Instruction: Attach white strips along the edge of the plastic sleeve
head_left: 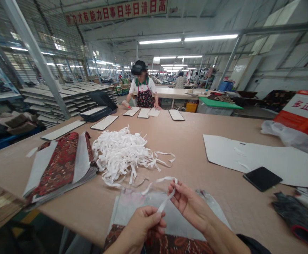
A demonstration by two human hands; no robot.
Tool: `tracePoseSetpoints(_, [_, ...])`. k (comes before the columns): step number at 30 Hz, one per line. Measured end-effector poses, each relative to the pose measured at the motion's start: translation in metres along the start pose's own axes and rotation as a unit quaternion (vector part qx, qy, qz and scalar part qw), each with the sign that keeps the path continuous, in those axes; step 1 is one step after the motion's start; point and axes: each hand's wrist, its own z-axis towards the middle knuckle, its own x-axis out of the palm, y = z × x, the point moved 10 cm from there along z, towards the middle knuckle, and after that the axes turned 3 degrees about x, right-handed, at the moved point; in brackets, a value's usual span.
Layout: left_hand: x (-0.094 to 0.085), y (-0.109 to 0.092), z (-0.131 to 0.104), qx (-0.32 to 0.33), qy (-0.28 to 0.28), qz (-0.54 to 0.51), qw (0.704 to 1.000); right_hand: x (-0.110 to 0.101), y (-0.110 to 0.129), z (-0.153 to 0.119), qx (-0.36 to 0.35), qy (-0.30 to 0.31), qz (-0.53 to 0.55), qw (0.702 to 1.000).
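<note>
A narrow white fabric strip (165, 201) runs between my two hands above the table. My left hand (150, 220) is closed on its lower end, thumb pressed on top. My right hand (182, 199) pinches it farther up, and the free end trails off to the left. Under both hands lies a grey-white sheet with red-brown patterned fabric (180, 245) along its near edge. Just beyond is a tangled heap of white strips (122, 150). Left of the heap rests a stack of folded patterned fabric pieces (60, 164).
A dark flat phone-like slab (263, 178) overlaps a large white board (249, 155) at right, near a dark glove (295, 215). Across the brown table (191, 141), a co-worker (143, 88) handles white panels (143, 113). A metal post (37, 56) stands at left.
</note>
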Motion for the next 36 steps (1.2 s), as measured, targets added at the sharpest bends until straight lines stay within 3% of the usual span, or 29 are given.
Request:
tracePoseSetpoints(4, [-0.026,-0.007,-0.004,-0.015,-0.018,0.043,0.999,-0.027,0.024,-0.005,-0.035,-0.014,0.045,0.998])
tracePoseSetpoints(7, [-0.061,-0.012,-0.004,-0.016,-0.062,0.084,0.994,-0.061,0.037,-0.007,-0.062,-0.056,0.021,0.996])
tracePoseSetpoints(12, [-0.123,-0.032,0.003,0.045,-0.165,0.193,0.966,-0.100,0.037,-0.007,-0.093,-0.106,-0.109,0.984])
tracePoseSetpoints(15, [-0.142,-0.048,0.008,0.094,-0.205,0.274,0.935,-0.110,0.036,-0.005,-0.112,-0.132,-0.233,0.957])
tracePoseSetpoints(17, [-0.144,-0.059,0.010,0.131,-0.214,0.324,0.912,-0.114,0.041,-0.002,-0.131,-0.156,-0.361,0.910])
tracePoseSetpoints(21, [-0.141,-0.070,0.016,0.185,-0.219,0.429,0.857,-0.107,0.053,0.002,-0.196,-0.167,-0.600,0.757])
tracePoseSetpoints(23, [-0.141,-0.069,0.018,0.193,-0.224,0.467,0.833,-0.103,0.051,0.005,-0.218,-0.140,-0.646,0.718])
tracePoseSetpoints(29, [-0.144,-0.060,0.019,0.153,-0.253,0.534,0.792,-0.108,0.046,0.010,-0.238,-0.119,-0.666,0.697])
tracePoseSetpoints(36, [-0.135,-0.065,0.012,0.127,-0.263,0.559,0.776,-0.108,0.043,0.010,-0.259,-0.118,-0.674,0.681])
